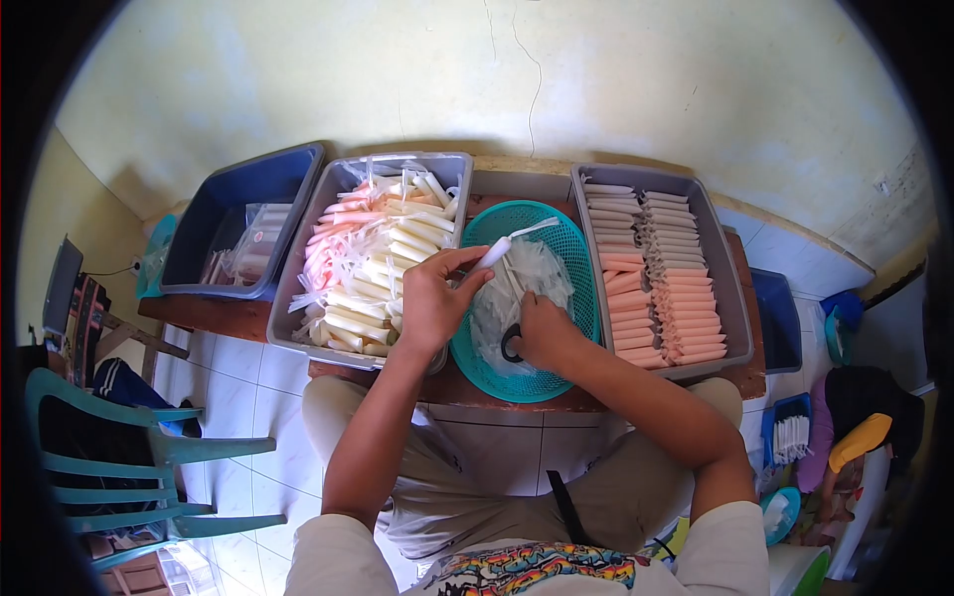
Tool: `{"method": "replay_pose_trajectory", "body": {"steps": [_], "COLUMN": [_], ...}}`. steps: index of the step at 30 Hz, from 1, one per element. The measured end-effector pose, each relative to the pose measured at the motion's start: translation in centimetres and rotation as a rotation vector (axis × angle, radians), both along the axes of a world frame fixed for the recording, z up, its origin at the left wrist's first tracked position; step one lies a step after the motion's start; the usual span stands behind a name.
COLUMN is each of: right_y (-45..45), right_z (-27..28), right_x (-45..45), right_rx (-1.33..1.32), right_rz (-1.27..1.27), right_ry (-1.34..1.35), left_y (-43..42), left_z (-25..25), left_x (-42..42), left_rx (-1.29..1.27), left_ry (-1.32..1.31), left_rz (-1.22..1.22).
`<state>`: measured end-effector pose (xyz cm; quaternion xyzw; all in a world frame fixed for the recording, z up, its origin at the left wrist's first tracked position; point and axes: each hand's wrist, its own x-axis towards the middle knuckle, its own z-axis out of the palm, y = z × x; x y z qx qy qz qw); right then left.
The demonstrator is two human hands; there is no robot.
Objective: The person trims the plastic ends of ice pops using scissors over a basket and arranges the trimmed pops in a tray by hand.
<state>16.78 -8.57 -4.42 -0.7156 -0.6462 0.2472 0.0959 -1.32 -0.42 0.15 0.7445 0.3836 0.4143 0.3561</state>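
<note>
My left hand (434, 300) is closed on a white plastic-wrapped tube (494, 252), like an ice pop, whose thin twisted tail points up and to the right. Scissors with a black handle (511, 344) are in my right hand (547, 333), their blades pointing up toward the tube. Both hands are over a teal mesh basket (461, 370) with clear plastic scraps (550, 275) in it. To the left, a grey tub (462, 184) holds a loose heap of cream and pink tubes (417, 238). On the right, another grey tub (740, 328) has white and pink tubes (696, 303) stacked in two rows.
The containers stand on a low wooden bench (219, 313) against a cracked wall (447, 79). A dark blue tub (179, 248) with plastic packs is at the far left. A green plastic chair (109, 457) stands lower left. Another person (865, 427) is at the right edge.
</note>
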Motion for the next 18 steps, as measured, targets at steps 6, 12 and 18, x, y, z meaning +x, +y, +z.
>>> {"method": "replay_pose_trajectory", "body": {"steps": [6,12,18], "right_y": [0.0,-0.5,-0.9], "right_z": [0.1,1.0,3.4], "right_x": [1.3,1.2,2.2], "right_rx": [0.023,0.084,0.128], "right_rz": [0.030,0.001,0.123], "right_ry": [-0.011,0.001,0.175], "left_y": [0.2,0.4,1.0], "left_z": [-0.4,-0.5,0.1], "left_x": [-0.3,-0.4,-1.2], "left_rx": [0.014,0.016,0.182], "left_ry": [-0.026,-0.025,0.050], "left_rz": [0.019,0.040,0.104]}}
